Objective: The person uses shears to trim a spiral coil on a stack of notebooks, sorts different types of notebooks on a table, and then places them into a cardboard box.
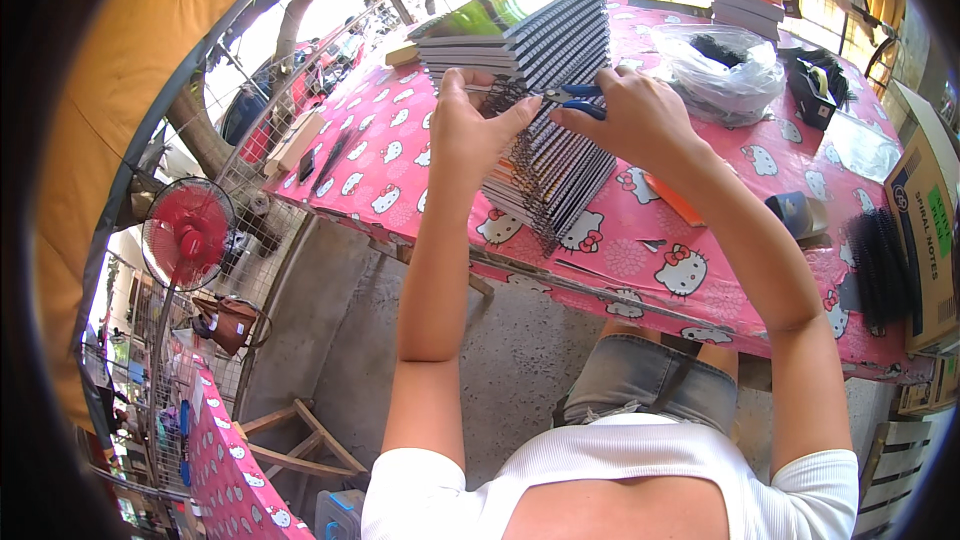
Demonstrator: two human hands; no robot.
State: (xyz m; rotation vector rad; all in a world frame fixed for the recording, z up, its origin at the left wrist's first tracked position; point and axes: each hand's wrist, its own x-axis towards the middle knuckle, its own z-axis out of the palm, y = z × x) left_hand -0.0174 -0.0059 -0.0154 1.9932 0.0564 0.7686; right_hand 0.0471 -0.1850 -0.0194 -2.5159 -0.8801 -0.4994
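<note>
Stack of spiral notebooks (570,175) stands by the near edge of the pink table (635,240), left half. Left hand (478,128): thumb and fingers pinching black coil ends (508,97) at the stack's side. Right hand (640,115): fingers wrapped round blue-handled pliers (582,92), tips right by the left thumb. Plastic bag (735,90) with black coils toward the far edge; cardboard box (925,230) at the right end.
</note>
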